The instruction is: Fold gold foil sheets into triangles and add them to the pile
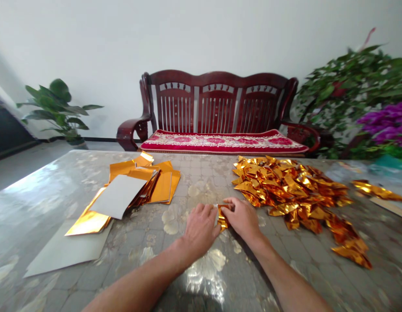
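Observation:
A small piece of gold foil paper (pixel 223 216), partly folded with a pale grey side showing, lies on the table between my hands. My left hand (pixel 201 224) presses down over its left part, fingers together and covering much of it. From the right, my right hand (pixel 243 218) pinches the paper's edge between thumb and fingers. A pile of folded gold foil pieces (pixel 285 184), pointed at their ends, spreads just right of my right hand. Off to the left lies a loose stack of flat gold sheets (pixel 163 190), with a grey-backed sheet (pixel 121 196) on top.
The patterned, glossy table (pixel 139 268) fills the foreground. A larger grey sheet (pixel 71 249) lies at its left. Clear plastic (pixel 347 171) lies at the right edge. Behind stand a dark red wooden bench (pixel 217 102), a potted plant (pixel 59 110) and leafy greenery (pixel 353 91) with purple flowers (pixel 389 123).

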{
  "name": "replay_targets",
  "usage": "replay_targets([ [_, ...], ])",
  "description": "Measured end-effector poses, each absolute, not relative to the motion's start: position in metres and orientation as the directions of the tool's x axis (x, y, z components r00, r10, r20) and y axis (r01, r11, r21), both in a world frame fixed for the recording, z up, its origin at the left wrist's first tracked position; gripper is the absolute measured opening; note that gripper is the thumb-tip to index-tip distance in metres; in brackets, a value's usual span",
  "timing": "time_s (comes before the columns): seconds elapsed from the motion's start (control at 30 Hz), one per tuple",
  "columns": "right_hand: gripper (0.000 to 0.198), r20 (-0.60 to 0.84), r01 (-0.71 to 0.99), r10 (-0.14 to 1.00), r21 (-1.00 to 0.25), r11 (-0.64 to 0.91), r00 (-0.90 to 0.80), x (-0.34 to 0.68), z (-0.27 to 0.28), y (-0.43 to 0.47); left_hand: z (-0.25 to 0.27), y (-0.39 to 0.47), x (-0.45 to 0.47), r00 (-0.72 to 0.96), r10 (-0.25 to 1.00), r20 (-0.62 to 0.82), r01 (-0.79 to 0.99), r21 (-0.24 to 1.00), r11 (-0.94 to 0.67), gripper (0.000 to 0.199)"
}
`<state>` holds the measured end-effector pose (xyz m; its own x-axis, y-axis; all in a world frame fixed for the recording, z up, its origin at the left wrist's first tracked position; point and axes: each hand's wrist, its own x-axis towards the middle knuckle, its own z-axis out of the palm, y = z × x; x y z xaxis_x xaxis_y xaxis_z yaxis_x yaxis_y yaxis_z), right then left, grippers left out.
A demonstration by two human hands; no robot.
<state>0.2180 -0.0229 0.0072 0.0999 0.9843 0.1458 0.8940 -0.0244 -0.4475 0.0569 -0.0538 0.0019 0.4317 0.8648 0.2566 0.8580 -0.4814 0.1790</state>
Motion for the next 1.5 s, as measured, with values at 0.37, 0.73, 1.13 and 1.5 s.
replay_targets([
  [0.37, 0.011, 0.3, 0.926, 0.953, -0.347, 0.15, -0.042, 0.215, 0.002, -0.027, 0.006, -0.05, 0.056, 0.436, 0.865, 0.247, 0.874, 0.114, -0.472, 0.032],
  [0.73, 0.012, 0.361, 0.934, 0.922, -0.259, 0.246, -0.142, 0.214, 0.001, -0.03, 0.007, -0.048, 0.055, 0.447, 0.86, 0.247, 0.872, 0.097, -0.481, 0.033],
  [1.13, 0.015, 0.395, 0.922, 0.874, -0.138, 0.361, -0.283, 0.217, 0.003, -0.034, 0.009, -0.048, 0.056, 0.444, 0.861, 0.248, 0.874, 0.094, -0.477, 0.03],
  [1.5, 0.02, 0.372, 0.906, 0.859, -0.098, 0.412, -0.351, 0.22, 0.006, -0.034, 0.009, -0.048, 0.056, 0.441, 0.863, 0.247, 0.874, 0.102, -0.475, 0.031],
])
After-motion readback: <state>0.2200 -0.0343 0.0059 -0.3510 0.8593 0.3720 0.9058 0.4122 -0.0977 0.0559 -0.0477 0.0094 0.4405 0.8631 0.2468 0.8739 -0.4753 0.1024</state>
